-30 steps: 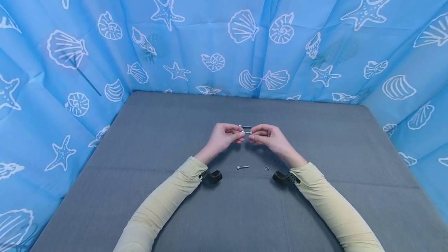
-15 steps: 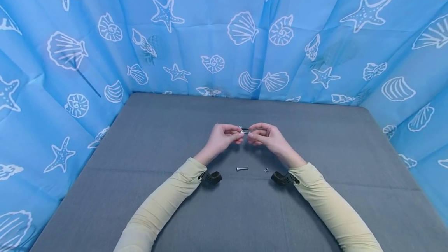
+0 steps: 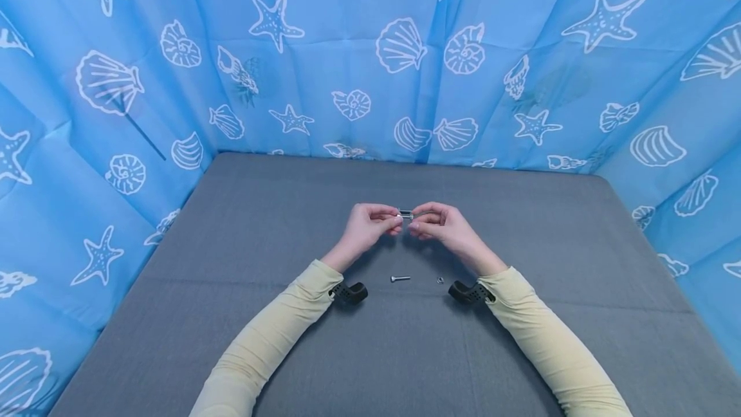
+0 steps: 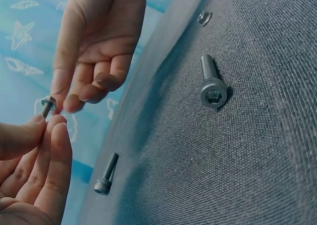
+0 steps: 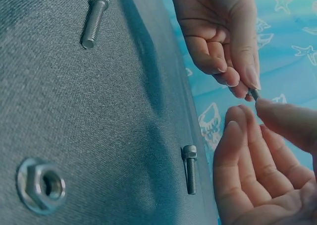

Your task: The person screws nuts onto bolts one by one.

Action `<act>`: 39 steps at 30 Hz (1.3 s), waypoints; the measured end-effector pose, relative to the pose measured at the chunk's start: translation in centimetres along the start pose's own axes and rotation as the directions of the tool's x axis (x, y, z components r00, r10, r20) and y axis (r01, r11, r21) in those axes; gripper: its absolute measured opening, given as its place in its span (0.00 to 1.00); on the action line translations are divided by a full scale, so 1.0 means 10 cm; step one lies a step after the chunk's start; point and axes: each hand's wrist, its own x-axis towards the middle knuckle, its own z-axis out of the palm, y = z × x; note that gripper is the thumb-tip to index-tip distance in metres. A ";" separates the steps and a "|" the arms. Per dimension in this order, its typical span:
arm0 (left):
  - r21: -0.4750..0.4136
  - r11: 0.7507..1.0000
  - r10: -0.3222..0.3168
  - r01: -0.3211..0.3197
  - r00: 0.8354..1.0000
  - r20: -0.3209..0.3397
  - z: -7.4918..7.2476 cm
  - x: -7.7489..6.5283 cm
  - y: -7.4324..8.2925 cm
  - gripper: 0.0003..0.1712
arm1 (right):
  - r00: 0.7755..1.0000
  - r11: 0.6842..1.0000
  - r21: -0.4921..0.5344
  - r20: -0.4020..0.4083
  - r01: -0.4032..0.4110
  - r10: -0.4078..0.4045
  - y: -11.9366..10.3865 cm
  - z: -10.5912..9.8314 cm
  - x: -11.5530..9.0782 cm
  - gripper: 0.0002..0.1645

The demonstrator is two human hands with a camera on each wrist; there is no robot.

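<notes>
Between the thumb and fingers of my left hand a small metal bolt is pinched, its head hidden by the fingertips. A flanged nut sits on the bolt's free end, pointing toward my right hand. The right hand's thumb and forefinger are spread apart at the nut, a fingertip right at its edge, the other fingers loosely bent. In the right wrist view, the bolt's shank shows between the two hands.
On the grey cloth-covered table lie a socket-head bolt and, right of it, a loose flanged nut. Another bolt with a nut-like collar lies beyond the hands. A blue shell-print curtain surrounds the table.
The right fingers have shifted slightly, first covering the nut and now spreading away from it, leaving it in sight. The left hand has kept its hold on the bolt.
</notes>
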 end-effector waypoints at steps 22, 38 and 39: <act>-0.044 0.999 -0.025 0.027 0.999 0.039 0.00 0.00 0.00 0.14 | 1.000 0.999 -0.047 -0.024 0.013 -0.014 -0.03 0.00 0.02 0.19; -0.035 0.999 -0.024 0.025 0.998 0.050 0.01 -0.15 0.21 0.12 | 1.000 0.998 -0.055 0.020 0.024 -0.023 -0.04 0.00 0.02 0.18; -0.035 0.999 -0.025 0.027 0.998 0.052 0.00 -0.15 0.21 0.12 | 1.000 0.998 -0.056 0.018 0.024 -0.023 -0.03 0.01 0.02 0.18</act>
